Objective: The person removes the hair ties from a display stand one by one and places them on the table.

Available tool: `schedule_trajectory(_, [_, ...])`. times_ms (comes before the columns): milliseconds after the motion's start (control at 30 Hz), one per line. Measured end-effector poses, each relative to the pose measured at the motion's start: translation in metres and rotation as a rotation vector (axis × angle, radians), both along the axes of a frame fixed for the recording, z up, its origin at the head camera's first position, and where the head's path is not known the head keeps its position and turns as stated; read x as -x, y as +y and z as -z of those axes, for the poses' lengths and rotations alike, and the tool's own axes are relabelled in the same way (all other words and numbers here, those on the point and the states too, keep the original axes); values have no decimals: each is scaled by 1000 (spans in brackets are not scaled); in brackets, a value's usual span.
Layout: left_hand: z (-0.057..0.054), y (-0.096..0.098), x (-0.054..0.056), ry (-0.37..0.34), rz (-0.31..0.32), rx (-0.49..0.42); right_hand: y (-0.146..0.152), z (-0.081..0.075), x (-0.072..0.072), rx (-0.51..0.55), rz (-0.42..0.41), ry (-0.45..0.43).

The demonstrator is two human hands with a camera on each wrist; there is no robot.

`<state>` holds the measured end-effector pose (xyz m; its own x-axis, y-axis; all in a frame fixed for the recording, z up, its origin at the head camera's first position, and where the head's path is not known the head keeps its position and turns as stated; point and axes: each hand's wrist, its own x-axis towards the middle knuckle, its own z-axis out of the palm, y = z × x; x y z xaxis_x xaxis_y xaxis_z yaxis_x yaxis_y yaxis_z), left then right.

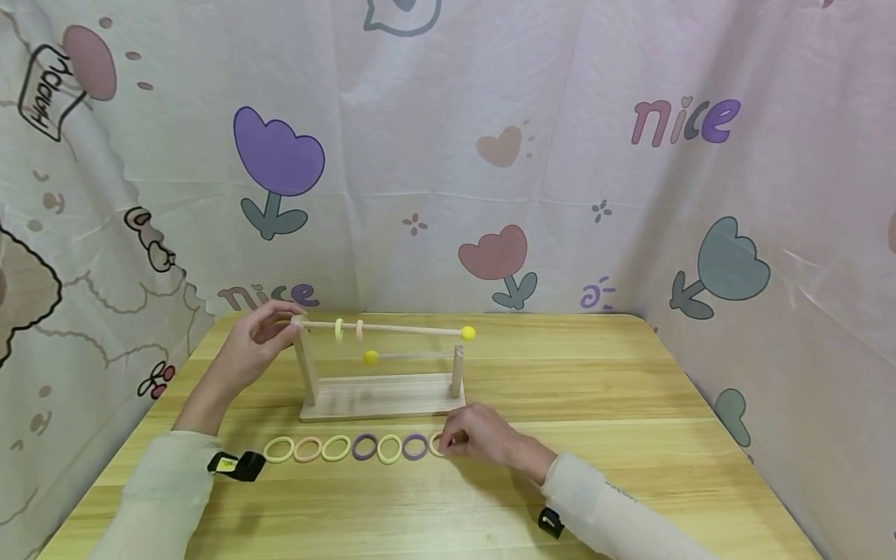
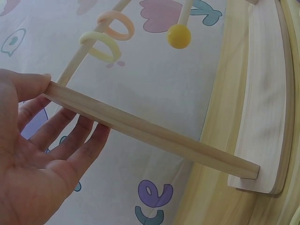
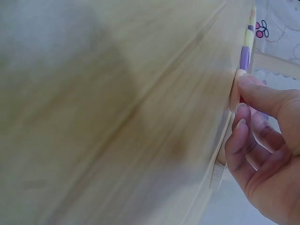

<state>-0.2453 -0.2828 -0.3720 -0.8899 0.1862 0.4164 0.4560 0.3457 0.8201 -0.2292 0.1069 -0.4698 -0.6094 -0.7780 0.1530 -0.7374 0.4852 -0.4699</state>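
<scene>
My left hand [image 1: 246, 350] grips the top of the left post [image 2: 140, 129] of a wooden stand [image 1: 381, 397], its thumb over the end and fingers behind. From that post a rod [image 1: 413, 330] with a yellow ball tip runs right, carrying a pale yellow ring [image 1: 339, 330] and a peach ring [image 1: 360, 330]. In front of the stand my right hand [image 1: 483, 435] pinches another peach ring [image 3: 236, 90] at the right end of a row; that ring is partly hidden by the fingers. A purple ring [image 1: 415, 447] lies just left of it.
Several more yellow, peach and purple rings [image 1: 336, 448] lie along the row on the wooden table [image 1: 630, 467]. A lower rod with a yellow ball [image 1: 371, 357] reaches left from the stand's right post [image 1: 458, 373]. Patterned cloth [image 1: 420, 155] hangs behind and at the sides.
</scene>
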Motion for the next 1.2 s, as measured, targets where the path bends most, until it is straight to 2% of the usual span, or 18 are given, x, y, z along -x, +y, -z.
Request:
schedule_trajectory(133, [1, 0, 0, -1, -6, 3, -1, -1, -1, -3, -5, 14])
schedule_trajectory(300, [1, 0, 1, -1, -6, 4, 0, -1, -1, -13, 21, -15])
schedule_trajectory(533, [1, 0, 1, 3, -2, -1, -1, -6, 0, 27, 57, -32])
schedule_trajectory(733, [2, 0, 0, -9, -9, -7, -6, -17, 3, 164, 84, 5])
schedule_trajectory(1000, [1, 0, -1, -15, -25, 13, -21, -34, 8, 358, 181, 19])
schedule_trajectory(1200, [1, 0, -1, -9, -26, 19, -42, -48, 10, 489, 230, 135])
